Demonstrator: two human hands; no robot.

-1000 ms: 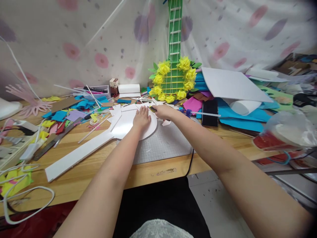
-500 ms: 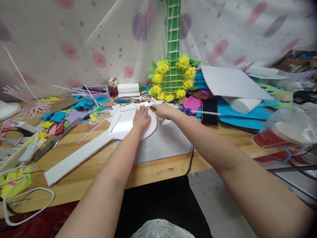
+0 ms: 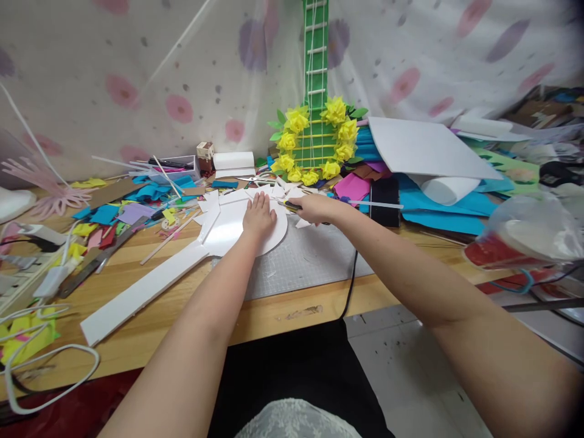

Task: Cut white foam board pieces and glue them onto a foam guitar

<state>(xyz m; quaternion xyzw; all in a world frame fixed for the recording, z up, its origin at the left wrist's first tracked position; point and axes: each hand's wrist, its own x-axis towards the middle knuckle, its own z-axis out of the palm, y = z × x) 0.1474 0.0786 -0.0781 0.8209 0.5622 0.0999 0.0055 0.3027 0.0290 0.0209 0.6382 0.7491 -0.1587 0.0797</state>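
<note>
A white foam board shape with a round body and a long neck lies on the table, its body partly over a grey cutting mat. My left hand rests flat on the round body, fingers spread. Just right of the rounded edge, my right hand grips a utility knife with a yellow and black handle. The knife points left toward the board's far right edge; whether its blade touches the board is too small to tell. White offcuts lie around the far edge.
A green paper guitar with yellow flowers stands against the back curtain. Scissors, coloured paper scraps and a metal ruler lie left and behind. Blue sheets and a plastic-wrapped cup sit at right. White cables lie front left.
My right hand has shifted right with the utility knife, away from my left hand, so more of the handle shows. My left hand stays on the board. The view has moved slightly.
</note>
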